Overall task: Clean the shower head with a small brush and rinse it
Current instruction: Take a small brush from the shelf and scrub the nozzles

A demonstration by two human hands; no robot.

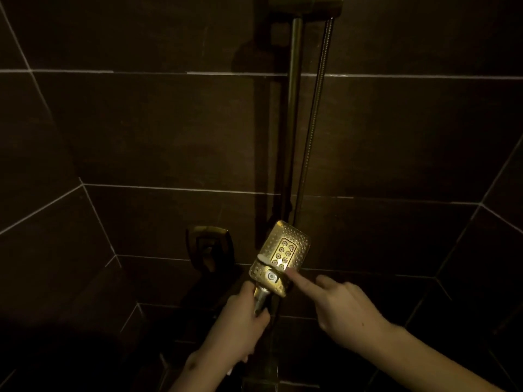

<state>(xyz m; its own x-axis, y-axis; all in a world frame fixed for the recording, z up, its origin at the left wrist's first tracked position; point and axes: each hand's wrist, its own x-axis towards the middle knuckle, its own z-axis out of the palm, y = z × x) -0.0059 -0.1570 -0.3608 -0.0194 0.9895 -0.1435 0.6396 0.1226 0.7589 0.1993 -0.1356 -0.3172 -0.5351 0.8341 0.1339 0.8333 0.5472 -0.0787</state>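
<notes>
The gold rectangular shower head (287, 248) is held up in front of the dark tiled wall, its nozzle face turned toward me. My left hand (237, 329) is closed around its handle from below. My right hand (345, 309) holds nothing; its index finger is stretched out and touches the lower part of the face, beside a round white button (271, 276). A small pale piece (264, 259) lies across the left edge of the face, and a white tip (230, 372) sticks out under my left hand. I cannot tell if these are the brush.
A vertical slide rail (294, 108) and a metal hose (314, 114) run up the wall to a gold bracket (305, 4). A gold wall fitting (209, 244) sits left of the shower head. Dark tiled walls (141, 131) close in on both sides.
</notes>
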